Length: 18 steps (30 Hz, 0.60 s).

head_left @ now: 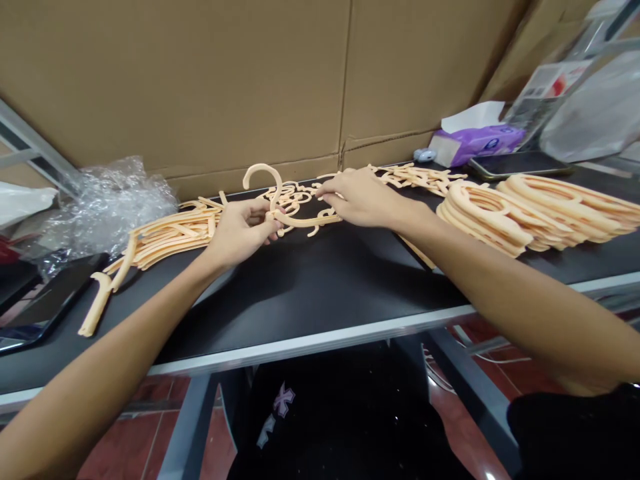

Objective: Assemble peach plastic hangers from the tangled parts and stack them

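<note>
My left hand (243, 230) is closed on a cream plastic hanger (305, 221), pinching it at the middle where the hook rises. The hook stands up above the fingers, and one arm of the hanger stretches right to beside my right hand (357, 197). That hand is palm down with bent fingers apart, over a pile of small cream hooks (295, 195); its fingertips are partly hidden. Left of my left hand lies a stack of cream hanger pieces (170, 233). Two loose pieces lie in front of it, one of them a short forked piece (96, 303).
Stacked hangers (480, 217) fill the right side of the black table (300, 293). Behind them are a phone (520, 165) and a purple tissue pack (475, 143). Bubble wrap (113, 200) and a dark tablet-like device (50, 307) lie left. A cardboard wall (200, 80) closes the back.
</note>
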{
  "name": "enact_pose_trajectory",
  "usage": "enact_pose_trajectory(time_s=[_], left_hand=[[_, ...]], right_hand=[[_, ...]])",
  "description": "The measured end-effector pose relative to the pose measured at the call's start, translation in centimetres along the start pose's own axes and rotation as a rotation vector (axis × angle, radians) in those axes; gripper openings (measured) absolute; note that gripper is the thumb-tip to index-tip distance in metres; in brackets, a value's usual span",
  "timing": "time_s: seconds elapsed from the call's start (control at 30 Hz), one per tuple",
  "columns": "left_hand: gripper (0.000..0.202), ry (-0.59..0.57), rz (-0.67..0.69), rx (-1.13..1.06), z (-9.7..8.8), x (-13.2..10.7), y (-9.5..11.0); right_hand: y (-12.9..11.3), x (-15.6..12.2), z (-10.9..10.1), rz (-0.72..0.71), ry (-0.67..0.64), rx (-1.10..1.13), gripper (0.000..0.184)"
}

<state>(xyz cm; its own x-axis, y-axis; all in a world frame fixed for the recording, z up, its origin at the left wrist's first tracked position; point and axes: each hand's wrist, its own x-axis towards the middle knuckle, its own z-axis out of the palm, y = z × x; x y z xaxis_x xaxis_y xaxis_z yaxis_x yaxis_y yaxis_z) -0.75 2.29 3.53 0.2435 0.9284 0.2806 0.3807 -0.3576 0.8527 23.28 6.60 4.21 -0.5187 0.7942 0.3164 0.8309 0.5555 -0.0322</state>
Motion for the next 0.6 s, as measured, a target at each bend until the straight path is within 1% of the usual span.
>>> enact_pose_trajectory(time_s=[0.07, 0.17, 0.23, 0.3, 0.37, 0.43, 0.47, 0.5, 0.53, 0.57, 0.6], left_hand=[[0.028, 0.014, 0.009, 0.007, 0.0, 0.0, -0.1], [0.028, 0.033, 0.027, 0.025, -0.2, 0.0, -0.1], [0.027, 0.038, 0.032, 0.033, -0.3, -0.1, -0.1], [0.025, 0.040, 0.035, 0.043, -0.2, -0.1, 0.0], [0.025, 0.050, 0.041, 0.062, -0.2, -0.1, 0.1], [0.025, 0.071, 0.045, 0.084, -0.1, 0.0, 0.3], [0.025, 0.084, 0.044, 0.095, -0.1, 0.0, 0.3], [0.025, 0.096, 0.042, 0.105, -0.1, 0.0, 0.4], [0.025, 0.105, 0.039, 0.114, -0.2, 0.1, 0.4], [0.025, 0.112, 0.039, 0.121, -0.2, 0.1, 0.5], [0.026, 0.118, 0.041, 0.129, -0.3, 0.1, 0.5]], right_hand=[[-0.7, 0.0, -0.2, -0.030, 0.017, 0.086, 0.044], [-1.5, 0.0, -0.1, -0.070, 0.057, 0.112, 0.039], [-1.6, 0.0, 0.1, -0.067, 0.099, 0.156, 0.036], [-1.6, 0.0, 0.2, -0.022, 0.136, 0.264, 0.029], [-1.6, -0.1, -0.1, 0.065, 0.204, 0.382, 0.023], [-1.7, -0.2, -0.8, 0.153, 0.364, 0.477, 0.017], [-1.7, -0.3, -1.3, 0.184, 0.483, 0.527, 0.017], [-1.7, -0.4, -1.9, 0.204, 0.610, 0.587, 0.024], [-1.7, -0.5, -2.4, 0.220, 0.721, 0.654, 0.035], [-1.7, -0.5, -2.9, 0.244, 0.798, 0.708, 0.044], [-1.7, -0.5, -3.3, 0.272, 0.841, 0.743, 0.051]])
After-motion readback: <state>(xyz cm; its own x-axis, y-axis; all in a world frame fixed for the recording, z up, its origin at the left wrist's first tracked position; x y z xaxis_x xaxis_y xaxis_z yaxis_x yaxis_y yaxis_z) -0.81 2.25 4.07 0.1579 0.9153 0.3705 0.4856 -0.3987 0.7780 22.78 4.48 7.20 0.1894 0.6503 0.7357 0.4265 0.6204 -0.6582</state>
